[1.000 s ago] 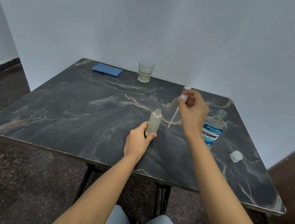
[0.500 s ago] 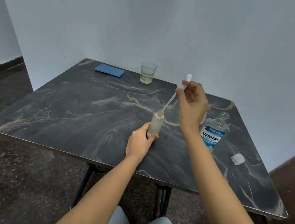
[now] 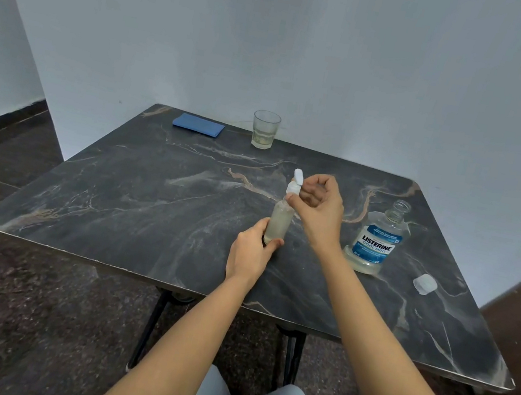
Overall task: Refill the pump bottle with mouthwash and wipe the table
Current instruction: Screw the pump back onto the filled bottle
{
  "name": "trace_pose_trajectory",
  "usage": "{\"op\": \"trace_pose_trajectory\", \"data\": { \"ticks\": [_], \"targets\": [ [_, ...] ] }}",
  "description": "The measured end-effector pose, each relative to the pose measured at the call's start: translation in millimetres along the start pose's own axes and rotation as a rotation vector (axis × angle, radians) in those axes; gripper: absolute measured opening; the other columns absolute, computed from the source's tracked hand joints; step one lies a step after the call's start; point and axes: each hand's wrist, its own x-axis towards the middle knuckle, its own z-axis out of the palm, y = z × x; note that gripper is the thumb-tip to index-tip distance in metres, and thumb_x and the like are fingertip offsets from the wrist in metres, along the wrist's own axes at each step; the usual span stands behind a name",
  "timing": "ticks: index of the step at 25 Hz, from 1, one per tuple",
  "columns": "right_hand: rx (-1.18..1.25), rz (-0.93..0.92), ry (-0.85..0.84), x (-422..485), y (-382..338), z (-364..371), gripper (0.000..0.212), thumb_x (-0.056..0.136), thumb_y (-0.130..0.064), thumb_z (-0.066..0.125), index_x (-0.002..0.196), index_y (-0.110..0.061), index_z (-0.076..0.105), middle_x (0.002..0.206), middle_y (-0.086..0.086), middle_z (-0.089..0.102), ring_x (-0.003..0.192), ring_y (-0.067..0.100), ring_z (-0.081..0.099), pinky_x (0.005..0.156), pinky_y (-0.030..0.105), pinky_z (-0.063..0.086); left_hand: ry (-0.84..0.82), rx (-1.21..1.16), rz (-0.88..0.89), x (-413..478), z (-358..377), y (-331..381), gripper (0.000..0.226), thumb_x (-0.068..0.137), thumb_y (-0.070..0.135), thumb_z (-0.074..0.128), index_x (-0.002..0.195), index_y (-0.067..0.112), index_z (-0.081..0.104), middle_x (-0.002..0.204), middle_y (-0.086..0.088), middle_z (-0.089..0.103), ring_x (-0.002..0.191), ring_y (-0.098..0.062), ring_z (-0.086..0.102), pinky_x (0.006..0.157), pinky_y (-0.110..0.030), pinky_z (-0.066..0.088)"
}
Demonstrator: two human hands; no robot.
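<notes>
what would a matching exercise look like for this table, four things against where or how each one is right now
Column A
1. pump bottle
2. pump head
3. mouthwash bottle
4. blue cloth

Column B
a. standing open, no cap on
b. lying flat at the far left corner of the table
c. base gripped by the left hand
d. pinched by the right hand

Pairs: 1-c, 2-d, 3-a, 4-b

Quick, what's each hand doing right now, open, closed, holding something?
Left hand: closed, holding the bottle near its base.
Right hand: closed, pinching the pump head atop the bottle.
</notes>
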Motion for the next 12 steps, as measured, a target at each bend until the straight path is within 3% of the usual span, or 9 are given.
{"op": "trace_pose_trajectory", "data": {
  "ticks": [4, 12],
  "targets": [
    [-0.002, 0.055, -0.018, -5, 7, 0, 0.041, 0.073, -0.004, 0.077, 0.101, -0.017, 0.050, 0.104, 0.006, 0.067, 0.094, 0.017, 0.068, 0.086, 0.032, 0.056, -0.003, 0.005, 0.010, 0, 0, 1, 0.034, 0.087, 0.035, 0.065, 0.120, 0.028, 0.056, 0.096, 0.007, 0.068, 0.085, -0.013, 0.063, 0.076, -0.035, 0.052],
    [0.008, 0.083, -0.016, -11, 18, 0, 0.036, 0.077, -0.010, 0.075, 0.102, -0.020, 0.052, 0.105, 0.005, 0.069, 0.098, 0.016, 0.067, 0.089, 0.035, 0.055, -0.005, -0.008, 0.010, 0, -1, 1, 0.033, 0.088, 0.033, 0.064, 0.119, 0.028, 0.056, 0.093, 0.008, 0.068, 0.085, -0.012, 0.063, 0.075, -0.033, 0.052]
  ]
}}
